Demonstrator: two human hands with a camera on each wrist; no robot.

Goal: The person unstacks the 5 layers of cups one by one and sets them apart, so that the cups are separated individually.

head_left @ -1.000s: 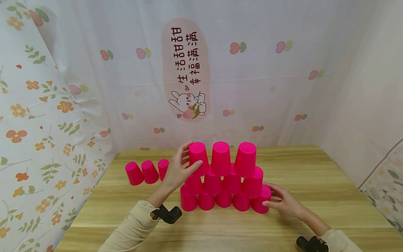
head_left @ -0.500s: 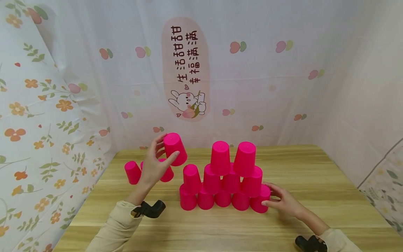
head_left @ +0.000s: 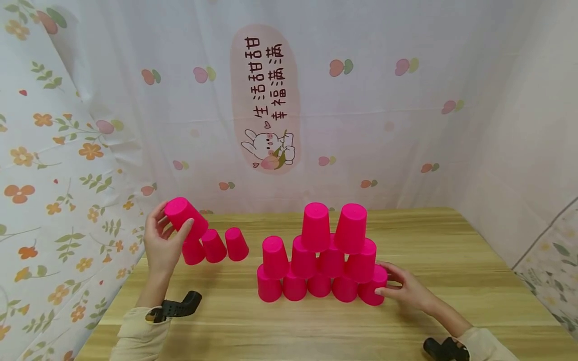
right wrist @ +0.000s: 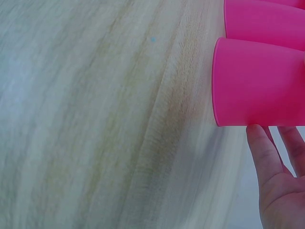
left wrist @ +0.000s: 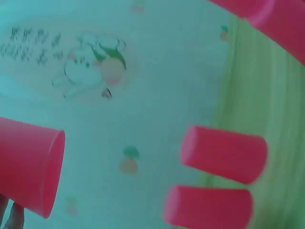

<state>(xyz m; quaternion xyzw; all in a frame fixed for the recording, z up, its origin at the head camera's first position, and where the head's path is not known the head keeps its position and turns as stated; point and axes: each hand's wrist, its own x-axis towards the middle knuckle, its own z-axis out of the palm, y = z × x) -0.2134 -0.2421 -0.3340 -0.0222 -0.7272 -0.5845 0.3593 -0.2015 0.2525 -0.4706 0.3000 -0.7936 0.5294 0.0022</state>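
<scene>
My left hand (head_left: 162,248) holds a pink plastic cup (head_left: 186,219) upside down and tilted, in the air at the left. In the left wrist view, that cup's rim (left wrist: 55,174) shows at the left edge with fingertips under it. Just below it in the head view, three more upturned cups (head_left: 214,246) stand in a row, the leftmost partly hidden. My right hand (head_left: 408,291) grips the rightmost bottom cup (head_left: 373,292) of a stacked cup wall, thumb in front and fingers behind. The right wrist view shows the fingers (right wrist: 264,152) against this cup's side.
Above the wall's bottom row is a middle row of cups (head_left: 304,258). Two cups (head_left: 316,227) stand on top, toward the right. All rest on a wooden table (head_left: 289,331), with a patterned curtain (head_left: 384,125) behind and at the sides.
My left hand has lifted the left cup off the wall's top row and carried it left, over the three separate cups. The right hand stays at its cup.
</scene>
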